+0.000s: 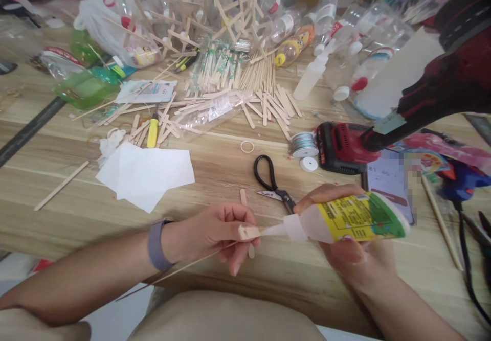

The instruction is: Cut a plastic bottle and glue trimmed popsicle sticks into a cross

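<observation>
My left hand (226, 228) is closed on a wooden craft stick (249, 233), its end pointing right. A second craft stick (243, 198) shows above and below the fingers; whether the two are joined I cannot tell. A thin bamboo skewer (187, 266) runs from the same hand down to the left. My right hand (349, 249) is wrapped round a glue bottle (353, 218) with a yellow and green label, tilted on its side. Its nozzle tip meets the end of the craft stick or lies very close to it. Black-handled scissors (273, 180) lie just beyond my hands.
White paper sheets (149, 175) and a yellow-handled screwdriver (152, 130) lie to the left. Loose craft sticks (268, 108) and plastic bottles (287, 24) crowd the back. A red cordless tool (343, 146), a spool (304, 144) and a phone (387, 182) are on the right.
</observation>
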`<state>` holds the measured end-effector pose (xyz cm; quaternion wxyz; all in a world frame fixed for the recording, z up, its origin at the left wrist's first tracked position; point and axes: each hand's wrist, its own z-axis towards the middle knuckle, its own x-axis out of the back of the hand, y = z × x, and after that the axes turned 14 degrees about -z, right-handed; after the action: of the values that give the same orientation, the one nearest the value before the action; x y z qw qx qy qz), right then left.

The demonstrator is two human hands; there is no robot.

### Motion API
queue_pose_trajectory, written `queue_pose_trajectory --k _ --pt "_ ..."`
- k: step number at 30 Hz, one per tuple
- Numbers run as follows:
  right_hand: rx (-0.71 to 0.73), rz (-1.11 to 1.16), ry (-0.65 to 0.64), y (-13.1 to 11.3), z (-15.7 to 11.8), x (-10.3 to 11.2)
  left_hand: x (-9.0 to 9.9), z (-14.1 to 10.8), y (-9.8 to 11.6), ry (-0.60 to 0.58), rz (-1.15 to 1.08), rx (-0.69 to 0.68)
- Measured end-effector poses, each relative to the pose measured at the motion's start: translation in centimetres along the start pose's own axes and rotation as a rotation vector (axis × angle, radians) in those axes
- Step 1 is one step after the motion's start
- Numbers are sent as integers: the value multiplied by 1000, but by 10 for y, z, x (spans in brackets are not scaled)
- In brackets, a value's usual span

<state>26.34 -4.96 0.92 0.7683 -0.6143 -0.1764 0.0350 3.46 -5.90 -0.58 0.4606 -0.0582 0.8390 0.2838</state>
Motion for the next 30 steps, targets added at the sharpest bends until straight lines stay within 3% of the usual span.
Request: queue_pose_trajectory --k 10,30 --pt "6 15 1 0 0 -1 2 0 -2 -24 -14 -44" --pt "107 -163 58 -2 2 1 1 0 -3 -70 2 -85"
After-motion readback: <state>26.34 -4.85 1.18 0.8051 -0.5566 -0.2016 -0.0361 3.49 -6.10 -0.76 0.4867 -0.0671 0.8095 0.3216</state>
